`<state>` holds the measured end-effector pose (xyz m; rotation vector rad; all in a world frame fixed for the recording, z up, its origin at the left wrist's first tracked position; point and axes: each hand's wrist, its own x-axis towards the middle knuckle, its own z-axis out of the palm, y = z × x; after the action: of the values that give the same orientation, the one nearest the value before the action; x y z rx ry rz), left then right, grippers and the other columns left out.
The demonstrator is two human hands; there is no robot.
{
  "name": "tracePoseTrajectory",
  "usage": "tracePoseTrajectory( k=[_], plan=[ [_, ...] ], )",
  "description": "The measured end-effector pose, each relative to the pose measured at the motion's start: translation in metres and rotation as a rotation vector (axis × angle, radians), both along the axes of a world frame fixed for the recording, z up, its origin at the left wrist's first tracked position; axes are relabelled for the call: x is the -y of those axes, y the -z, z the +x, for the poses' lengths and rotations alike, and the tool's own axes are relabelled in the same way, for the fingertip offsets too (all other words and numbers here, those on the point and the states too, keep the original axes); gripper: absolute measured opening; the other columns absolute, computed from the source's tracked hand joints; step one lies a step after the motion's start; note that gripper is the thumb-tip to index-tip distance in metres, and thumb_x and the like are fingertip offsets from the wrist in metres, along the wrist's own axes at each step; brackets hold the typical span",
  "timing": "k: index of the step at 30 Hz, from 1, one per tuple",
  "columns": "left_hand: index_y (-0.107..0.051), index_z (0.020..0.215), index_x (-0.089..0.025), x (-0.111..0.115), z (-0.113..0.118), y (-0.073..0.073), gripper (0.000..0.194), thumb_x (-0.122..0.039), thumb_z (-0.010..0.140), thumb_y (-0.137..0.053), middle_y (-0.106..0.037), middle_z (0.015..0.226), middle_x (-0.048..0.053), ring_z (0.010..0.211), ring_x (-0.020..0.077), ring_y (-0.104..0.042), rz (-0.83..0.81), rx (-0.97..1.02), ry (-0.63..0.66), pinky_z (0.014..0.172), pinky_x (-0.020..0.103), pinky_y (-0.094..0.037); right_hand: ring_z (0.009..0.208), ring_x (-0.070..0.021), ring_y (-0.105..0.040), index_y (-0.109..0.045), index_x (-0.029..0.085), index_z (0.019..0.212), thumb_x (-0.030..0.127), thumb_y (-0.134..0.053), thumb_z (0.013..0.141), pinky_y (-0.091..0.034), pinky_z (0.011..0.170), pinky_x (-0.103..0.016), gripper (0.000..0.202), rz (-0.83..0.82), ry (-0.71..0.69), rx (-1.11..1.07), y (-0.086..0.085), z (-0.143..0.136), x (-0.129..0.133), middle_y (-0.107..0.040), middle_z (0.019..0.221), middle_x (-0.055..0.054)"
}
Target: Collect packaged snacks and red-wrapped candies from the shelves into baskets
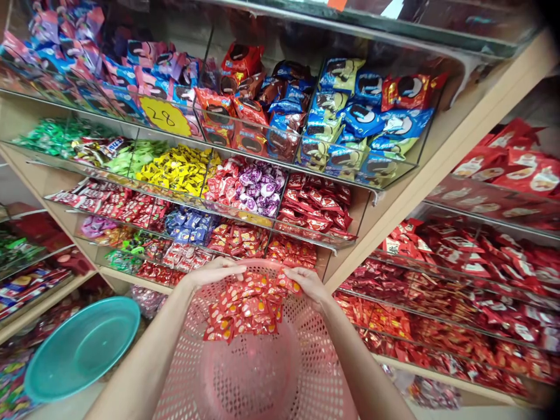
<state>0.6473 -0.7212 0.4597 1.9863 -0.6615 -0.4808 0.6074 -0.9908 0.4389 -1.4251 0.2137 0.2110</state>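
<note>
A pink perforated basket [251,373] is tilted against the lower front of the candy shelves, with a pile of small red packets [247,303] near its far rim. My left hand [214,273] grips that rim at its left part, thumb inside and fingers curled over. On the right part of the rim, my right hand [306,284] is closed with the thumb pressed on a red packet [286,282]. Directly beyond the rim, the lowest shelf holds similar red packets [292,252].
Clear-fronted shelves [262,154] of wrapped sweets rise ahead, with a yellow price tag [164,115] reading 28. More red-packet shelves [459,251] stand at the right. A teal basin [85,350] lies at the lower left. A slanting wooden upright [437,151] divides the racks.
</note>
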Motion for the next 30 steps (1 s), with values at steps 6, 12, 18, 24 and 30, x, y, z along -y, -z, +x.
tracePoseTrajectory(
  k=[6,12,18,24,30],
  plan=[
    [-0.07,0.073,-0.016,0.002,-0.001,-0.002,0.046,-0.056,0.08,-0.047,-0.069,0.089,0.004,0.087,0.0199,-0.056,-0.014,-0.02,-0.044,0.088,0.03,-0.035,0.06,-0.0125,-0.057,-0.062,0.018,0.078,0.032,-0.079,0.049,-0.047,0.062,-0.027,0.036,0.0,0.014,0.085,0.001,0.006,-0.007,-0.063,0.066,0.002],
    [-0.07,0.073,-0.015,0.0,-0.002,-0.004,0.047,-0.054,0.081,-0.045,-0.068,0.09,0.005,0.089,0.0199,-0.057,-0.032,-0.01,-0.035,0.091,0.032,-0.034,0.062,-0.0129,-0.053,-0.057,0.02,0.075,0.034,-0.076,0.053,-0.042,0.061,-0.026,0.032,-0.27,0.025,0.421,0.013,0.025,-0.034,-0.057,0.065,0.003],
    [-0.07,0.073,-0.015,-0.005,-0.005,-0.004,0.045,-0.054,0.08,-0.048,-0.068,0.092,0.004,0.09,0.0205,-0.056,-0.036,-0.003,-0.065,0.091,0.032,-0.034,0.069,-0.0151,-0.053,-0.055,0.02,0.071,0.034,-0.07,0.062,-0.042,0.068,-0.029,0.022,-0.558,-0.035,0.527,0.024,0.039,-0.058,-0.058,0.07,0.001],
    [-0.069,0.07,-0.016,-0.009,-0.006,-0.004,0.044,-0.054,0.079,-0.049,-0.069,0.086,0.002,0.086,0.0193,-0.056,-0.054,-0.019,-0.075,0.087,0.029,-0.036,0.077,-0.0195,-0.058,-0.054,0.022,0.08,0.032,-0.063,0.072,-0.04,0.066,-0.028,0.016,-0.91,-0.045,0.524,0.019,0.031,-0.064,-0.062,0.079,-0.002],
    [-0.069,0.069,-0.016,-0.006,-0.008,-0.01,0.043,-0.053,0.079,-0.049,-0.068,0.083,0.003,0.087,0.0201,-0.057,-0.056,-0.041,-0.064,0.087,0.031,-0.036,0.082,-0.023,-0.062,-0.051,0.02,0.099,0.037,-0.052,0.083,-0.038,0.062,-0.028,0.023,-1.455,-0.089,0.46,-0.005,0.012,-0.071,-0.064,0.097,-0.011]
  ],
)
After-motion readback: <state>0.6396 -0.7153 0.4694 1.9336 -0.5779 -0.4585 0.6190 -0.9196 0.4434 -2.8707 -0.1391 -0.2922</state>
